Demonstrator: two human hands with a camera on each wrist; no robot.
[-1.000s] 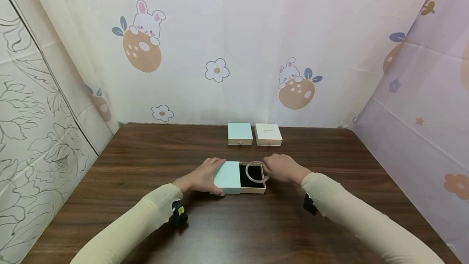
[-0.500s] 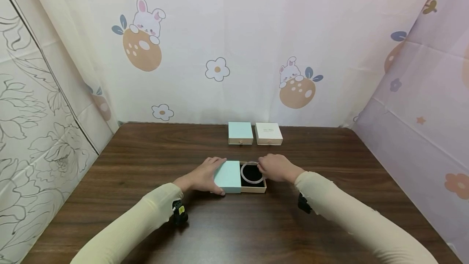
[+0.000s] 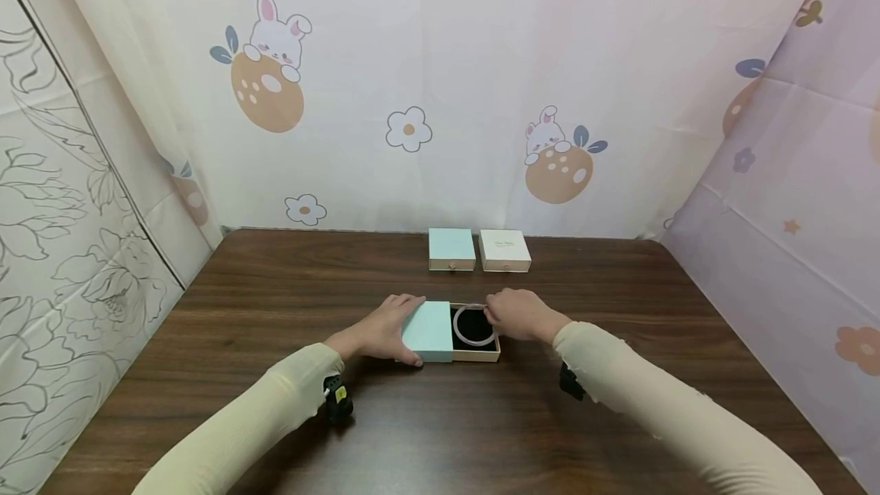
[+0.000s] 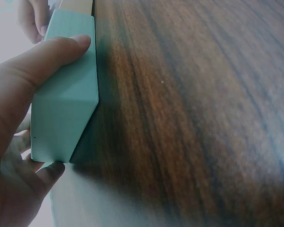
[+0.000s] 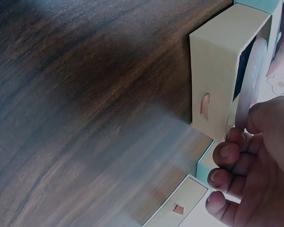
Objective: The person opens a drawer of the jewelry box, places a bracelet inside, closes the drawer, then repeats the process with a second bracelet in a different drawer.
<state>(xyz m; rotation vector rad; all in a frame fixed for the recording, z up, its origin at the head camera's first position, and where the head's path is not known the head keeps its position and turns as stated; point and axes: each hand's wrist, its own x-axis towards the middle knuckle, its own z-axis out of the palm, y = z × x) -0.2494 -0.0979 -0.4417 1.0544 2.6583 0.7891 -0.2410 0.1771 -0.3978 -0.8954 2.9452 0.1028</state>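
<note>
A mint-green drawer box [image 3: 428, 331] lies on the table with its cream drawer [image 3: 476, 356] pulled partway out to the right. My left hand [image 3: 383, 331] grips the green sleeve of the box from the left, thumb on the near side, as the left wrist view also shows. Between thumb and index finger my right hand [image 3: 520, 315] pinches a pale, translucent bangle [image 3: 462, 336]. The bangle is over the drawer's black lining, tilted at the drawer's opening in the right wrist view [image 5: 253, 78]. A small pull tab [image 5: 205, 107] shows on the drawer front.
Behind the hands, near the table's back edge, stand a closed mint-green box [image 3: 451, 245] and a closed white box [image 3: 505, 246] side by side. A printed curtain [image 3: 357, 174] hangs behind the brown wooden table [image 3: 289, 273].
My right hand has moved left with the bangle, bringing it further over the open drawer; in the last half second it has barely moved. My left hand has stayed on the box.
</note>
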